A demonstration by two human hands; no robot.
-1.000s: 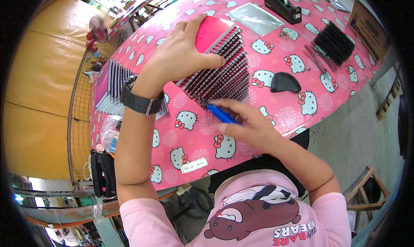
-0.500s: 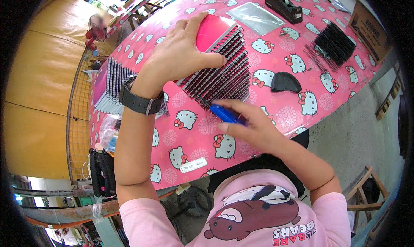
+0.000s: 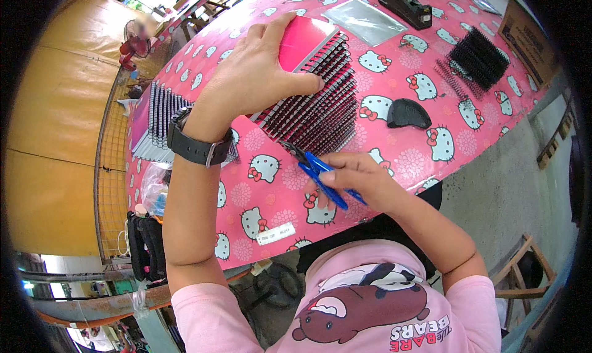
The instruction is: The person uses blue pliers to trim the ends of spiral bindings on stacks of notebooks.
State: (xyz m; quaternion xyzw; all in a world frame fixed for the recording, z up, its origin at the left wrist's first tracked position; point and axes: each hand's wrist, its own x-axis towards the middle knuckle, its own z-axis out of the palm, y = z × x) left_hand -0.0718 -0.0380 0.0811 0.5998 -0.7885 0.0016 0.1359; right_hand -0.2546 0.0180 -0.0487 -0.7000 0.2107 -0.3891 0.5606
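A stack of spiral notebooks with a pink cover and dark wire coils stands at the middle of the table. Across its top lies my left hand, gripping it with the thumb over the coils and the fingers at the far side of the cover. My right hand holds blue-handled pliers, their handles spread apart. The dark jaws reach the near lower end of the coils; whether they touch a wire is too small to tell.
A second notebook stack lies left of my left wrist. To the right are a black curved object, a bundle of black coils and a cardboard box. A tape dispenser and clear plastic sleeve sit farther back.
The pliers' handles have opened apart, and my right hand has shifted slightly nearer to me, its fingers loosening. My left hand stays on the notebook stack.
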